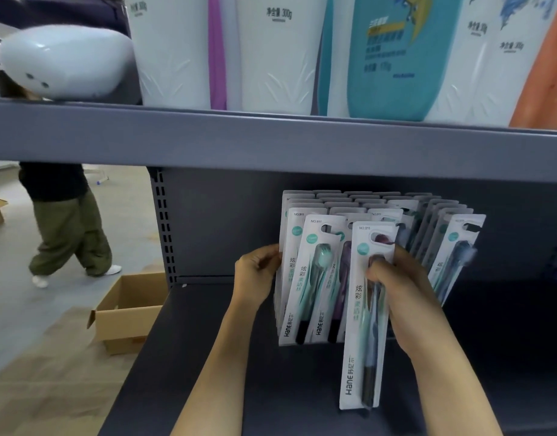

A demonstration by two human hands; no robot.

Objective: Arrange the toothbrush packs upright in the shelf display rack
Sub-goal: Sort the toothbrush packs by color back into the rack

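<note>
Fingers of right hand [393, 278] pinch toothbrush pack [366, 322]; left hand [258, 272] grips stack [302, 278].

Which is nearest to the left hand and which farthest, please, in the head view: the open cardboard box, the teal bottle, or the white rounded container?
From the left hand:
1. Open cardboard box, on the floor, lower left.
2. Teal bottle, upper shelf, up and right.
3. White rounded container, upper shelf, far left.
</note>
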